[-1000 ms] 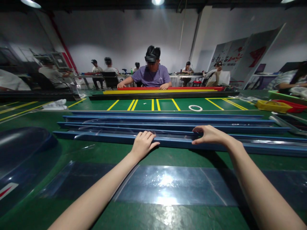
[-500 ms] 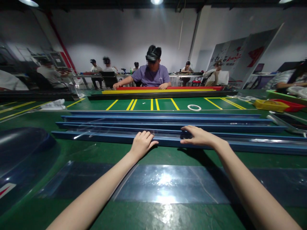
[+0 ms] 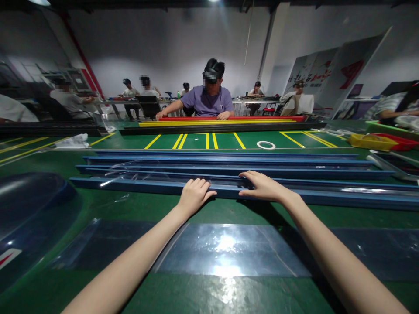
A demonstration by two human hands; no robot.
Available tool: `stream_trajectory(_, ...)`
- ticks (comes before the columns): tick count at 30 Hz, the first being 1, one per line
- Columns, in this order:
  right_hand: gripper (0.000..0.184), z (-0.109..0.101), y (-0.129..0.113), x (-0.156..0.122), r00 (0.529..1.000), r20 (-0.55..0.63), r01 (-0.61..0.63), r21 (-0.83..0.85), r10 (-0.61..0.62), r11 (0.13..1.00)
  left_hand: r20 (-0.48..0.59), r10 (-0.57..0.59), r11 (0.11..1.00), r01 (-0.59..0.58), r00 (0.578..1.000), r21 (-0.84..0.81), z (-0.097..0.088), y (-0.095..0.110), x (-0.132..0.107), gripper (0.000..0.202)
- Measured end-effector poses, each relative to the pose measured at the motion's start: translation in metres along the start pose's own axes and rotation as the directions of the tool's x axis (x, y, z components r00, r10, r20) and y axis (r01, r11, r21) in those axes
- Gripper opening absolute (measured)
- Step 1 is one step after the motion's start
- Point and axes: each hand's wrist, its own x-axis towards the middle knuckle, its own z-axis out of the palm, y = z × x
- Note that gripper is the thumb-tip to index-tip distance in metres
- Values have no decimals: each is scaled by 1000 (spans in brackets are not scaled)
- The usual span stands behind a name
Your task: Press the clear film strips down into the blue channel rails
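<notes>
Long blue channel rails lie across the green table. On the nearest blue channel rail [image 3: 334, 196], my left hand [image 3: 195, 197] rests with its fingers bent over the front wall and its thumb pointing right. My right hand [image 3: 263, 186] spans the same rail a little further right. Its thumb is by the front wall and its fingers are by the back wall, with a gap between them. A clear plastic film [image 3: 144, 175] lies over the left part of the rails. Closer to me, a flat clear sheet [image 3: 196, 250] shines on the table.
A dark blue curved object [image 3: 29, 205] sits at left. Further back are a white ring [image 3: 266, 145], a white crumpled bundle [image 3: 73, 141], a yellow tray [image 3: 369, 141] and black, yellow and red rails. Across the table sits a person in purple [image 3: 209, 100]; others work behind.
My right hand has slid left along the nearest rail, closer to my left hand. My left hand stays in about the same place. The view has shifted slightly.
</notes>
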Motion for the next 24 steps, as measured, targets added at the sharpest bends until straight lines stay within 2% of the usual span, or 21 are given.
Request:
stream_trajectory(14,63,0,-1,0,1000,-5,2,3,-2,1000,-11,5,1000,-5,1000,-4,2,0,-1,34)
stream_trajectory(24,60,0,-1,-1,1000,-9,1,12,-1,1000,21,-11,1000,11,1000,-12,-1,0,0,36)
